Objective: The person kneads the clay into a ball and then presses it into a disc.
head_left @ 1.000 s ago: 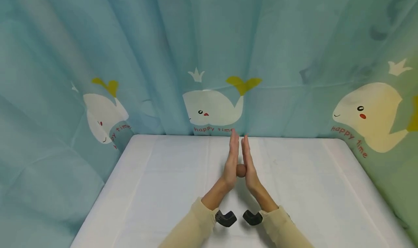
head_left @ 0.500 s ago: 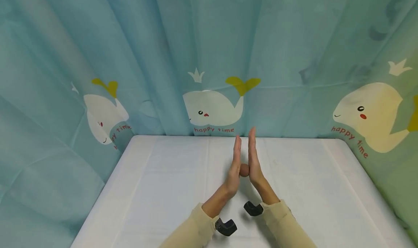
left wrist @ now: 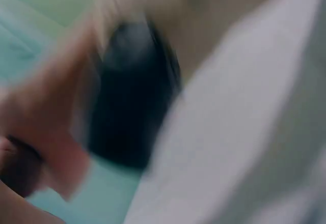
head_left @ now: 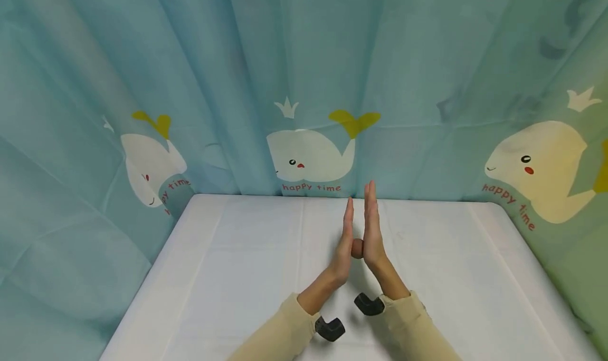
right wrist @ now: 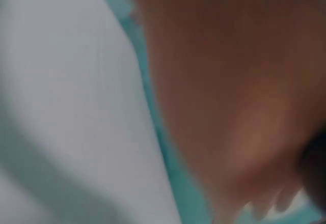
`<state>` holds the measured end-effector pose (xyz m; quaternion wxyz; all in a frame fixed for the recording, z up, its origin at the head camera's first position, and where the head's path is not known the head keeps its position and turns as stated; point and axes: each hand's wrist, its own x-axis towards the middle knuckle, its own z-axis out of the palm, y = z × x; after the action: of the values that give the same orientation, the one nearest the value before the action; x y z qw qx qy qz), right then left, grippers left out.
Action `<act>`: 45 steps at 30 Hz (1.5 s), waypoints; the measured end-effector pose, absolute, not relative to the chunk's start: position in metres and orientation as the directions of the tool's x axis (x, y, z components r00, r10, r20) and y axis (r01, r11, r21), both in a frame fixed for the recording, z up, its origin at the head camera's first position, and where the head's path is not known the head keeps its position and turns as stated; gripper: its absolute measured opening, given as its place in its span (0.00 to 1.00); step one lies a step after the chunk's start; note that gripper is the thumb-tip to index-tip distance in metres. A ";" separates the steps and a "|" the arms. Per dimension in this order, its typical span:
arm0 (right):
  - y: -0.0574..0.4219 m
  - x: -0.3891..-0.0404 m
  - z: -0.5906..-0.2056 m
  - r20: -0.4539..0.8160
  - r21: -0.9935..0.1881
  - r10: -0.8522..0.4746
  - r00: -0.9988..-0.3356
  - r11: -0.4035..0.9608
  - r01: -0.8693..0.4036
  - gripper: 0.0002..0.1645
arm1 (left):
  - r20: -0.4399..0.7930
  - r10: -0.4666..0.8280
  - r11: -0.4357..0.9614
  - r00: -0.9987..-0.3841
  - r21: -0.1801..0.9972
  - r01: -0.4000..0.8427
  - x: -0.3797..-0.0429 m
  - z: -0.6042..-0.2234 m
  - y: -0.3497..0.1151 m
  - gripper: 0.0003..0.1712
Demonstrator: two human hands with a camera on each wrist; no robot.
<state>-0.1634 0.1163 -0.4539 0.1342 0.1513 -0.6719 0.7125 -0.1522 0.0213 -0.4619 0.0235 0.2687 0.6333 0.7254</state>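
A small brown ball (head_left: 357,248) sits between my two palms, with both hands held upright above the table. My left hand (head_left: 343,253) lies flat against its left side, fingers straight and pointing away from me. On the ball's other side, the palm of my right hand (head_left: 373,242) presses in, its fingers straight too and reaching farther forward than the left ones. Part of the ball (left wrist: 21,172) shows dark at the edge of the left wrist view, and the right wrist view catches a dark sliver of it. Both wrist views are blurred.
A white-covered table (head_left: 237,276) spreads beneath the hands. Behind it and at both sides hangs a blue-green curtain (head_left: 418,49) printed with white whales. Black wrist cameras, one of them the left camera (head_left: 330,329), sit close to each other under the cream sleeves.
My right hand has slid forward while my left has drawn back, the palms rubbing past each other. The ball has shifted slightly to the right between them.
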 end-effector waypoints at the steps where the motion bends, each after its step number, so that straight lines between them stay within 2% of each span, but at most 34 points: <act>1: 0.119 -0.167 -0.456 0.390 -0.919 -0.003 -0.921 -0.062 -0.389 0.32 | 0.364 0.373 -0.224 -0.853 0.928 0.298 -0.149 -0.459 0.022 0.38; 7: 0.118 -0.164 -0.471 0.362 -0.930 -0.021 -0.932 -0.069 -0.360 0.33 | 0.335 0.329 -0.348 -0.883 0.912 0.217 -0.151 -0.442 0.021 0.40; 12: 0.099 -0.138 -0.469 0.408 -0.913 -0.070 -0.910 -0.039 -0.406 0.33 | 0.304 0.246 -0.268 -0.920 0.934 0.236 -0.168 -0.452 0.021 0.36; 15: 0.096 -0.130 -0.460 0.447 -0.893 -0.071 -0.892 0.018 -0.450 0.33 | 0.290 0.277 -0.201 -0.916 0.950 0.239 -0.172 -0.461 0.022 0.34; 20: 0.110 -0.147 -0.454 0.458 -0.886 -0.029 -0.888 0.061 -0.459 0.34 | 0.273 0.367 -0.161 -0.889 0.960 0.228 -0.157 -0.463 0.026 0.34; 25: 0.121 -0.163 -0.465 0.436 -0.900 -0.011 -0.900 -0.019 -0.436 0.33 | 0.334 0.338 -0.255 -0.880 0.932 0.256 -0.146 -0.446 0.026 0.38; 29: 0.112 -0.153 -0.473 0.430 -0.903 -0.039 -0.902 -0.025 -0.430 0.33 | 0.319 0.294 -0.309 -0.901 0.924 0.227 -0.150 -0.436 0.022 0.40; 34: 0.094 -0.131 -0.464 0.465 -0.884 -0.083 -0.881 0.009 -0.467 0.33 | 0.303 0.220 -0.275 -0.927 0.931 0.239 -0.162 -0.443 0.018 0.35; 40: 0.108 -0.147 -0.446 0.493 -0.867 -0.067 -0.867 0.044 -0.497 0.33 | 0.315 0.326 -0.208 -0.892 0.944 0.257 -0.152 -0.459 0.024 0.35; 45: 0.119 -0.161 -0.461 0.428 -0.904 -0.048 -0.902 -0.036 -0.427 0.33 | 0.321 0.326 -0.293 -0.889 0.929 0.228 -0.143 -0.442 0.024 0.38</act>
<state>-0.1614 0.1188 -0.4608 0.1356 0.1745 -0.6810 0.6981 -0.1435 0.0236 -0.4419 0.0319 0.2332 0.5937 0.7695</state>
